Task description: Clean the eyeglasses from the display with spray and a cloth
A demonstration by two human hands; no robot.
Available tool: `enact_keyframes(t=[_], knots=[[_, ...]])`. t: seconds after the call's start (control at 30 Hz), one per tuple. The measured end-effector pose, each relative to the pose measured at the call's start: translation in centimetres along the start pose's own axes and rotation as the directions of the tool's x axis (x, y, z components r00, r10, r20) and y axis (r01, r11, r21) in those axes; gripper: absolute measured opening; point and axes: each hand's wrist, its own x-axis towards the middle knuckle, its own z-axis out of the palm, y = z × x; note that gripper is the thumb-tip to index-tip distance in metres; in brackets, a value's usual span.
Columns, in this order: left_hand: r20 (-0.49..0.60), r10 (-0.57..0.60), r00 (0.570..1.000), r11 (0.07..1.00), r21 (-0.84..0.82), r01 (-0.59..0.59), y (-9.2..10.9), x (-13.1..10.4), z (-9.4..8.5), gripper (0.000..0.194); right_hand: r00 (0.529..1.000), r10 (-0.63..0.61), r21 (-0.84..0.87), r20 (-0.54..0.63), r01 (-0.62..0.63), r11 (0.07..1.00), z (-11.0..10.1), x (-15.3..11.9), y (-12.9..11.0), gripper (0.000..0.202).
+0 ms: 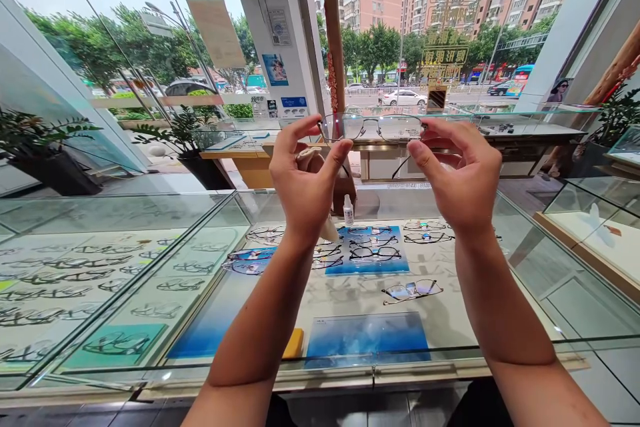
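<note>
**Head camera: 1 pair of glasses up in 2 hands**

And I have it clearly from my distant seat: the glasses (pixel 371 123) are level in mid-air, above the far side of the glass counter (pixel 453 330), with the window beyond. Left hand (pixel 306 180) pinches 1 end between thumb and fingers; right hand (pixel 464 177) pinches the other. A pale cloth (pixel 329 231) shows at the left hand too, apparently tucked in its grip, with a spray bottle (pixel 349 211) standing just below.

Handling, as I judge it: very light, the thin rim springy, the lenses smooth, slippery and easily smudged, the hinges fragile. Best hold is right out at the 2 corners, or the bridge, thumbs off the lenses, no twisting.

Looks now! Slim dark rim, 2 wide, clear lenses, a narrow bridge between them, and the arms unfolded, their dark curved tips showing below. The finer markings I can't make out.
</note>
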Motion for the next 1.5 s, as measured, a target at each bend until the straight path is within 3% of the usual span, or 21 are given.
enact_keyframes(t=[0.1, 0.5, 0.7, 0.83, 1.2, 1.5], knots=[[-0.067, 0.008, 0.998, 1.0, 0.019, -0.007, 0.2, 0.0, 0.4, 0.043, 0.998, -0.048, -0.042, -0.037, 0.046, 0.998, 0.2, -0.3, -0.5, 0.029], [-0.071, -0.018, 0.997, 1.0, -0.015, 0.017, 0.1, -0.2, 1.1, 0.057, 0.975, -0.22, -0.217, -0.018, 0.211, 0.953, 0.5, -1.0, -0.8, 0.036], [-0.23, 0.076, 0.97, 0.995, 0.073, -0.061, -0.2, -0.6, 1.6, 0.059, 0.998, -0.054, -0.056, 0.02, 0.056, 0.997, 0.7, -0.7, -1.3, 0.033], [-0.279, 0.152, 0.948, 0.986, 0.111, -0.125, -0.3, -0.9, 1.8, 0.063, 1.0, 0.019, 0.016, 0.015, -0.019, 1.0, 0.7, -0.5, -1.3, 0.029], [-0.25, 0.155, 0.956, 0.988, 0.024, -0.154, 0.0, -1.7, 2.2, 0.062, 0.986, 0.156, 0.222, -0.053, -0.14, 0.965, 0.9, 0.1, 0.9, 0.027], [-0.224, 0.049, 0.973, 0.998, -0.02, -0.055, -0.1, -1.9, 2.6, 0.067, 0.966, 0.243, 0.347, 0.083, -0.257, 0.902, 1.0, 0.4, 1.4, 0.034]])
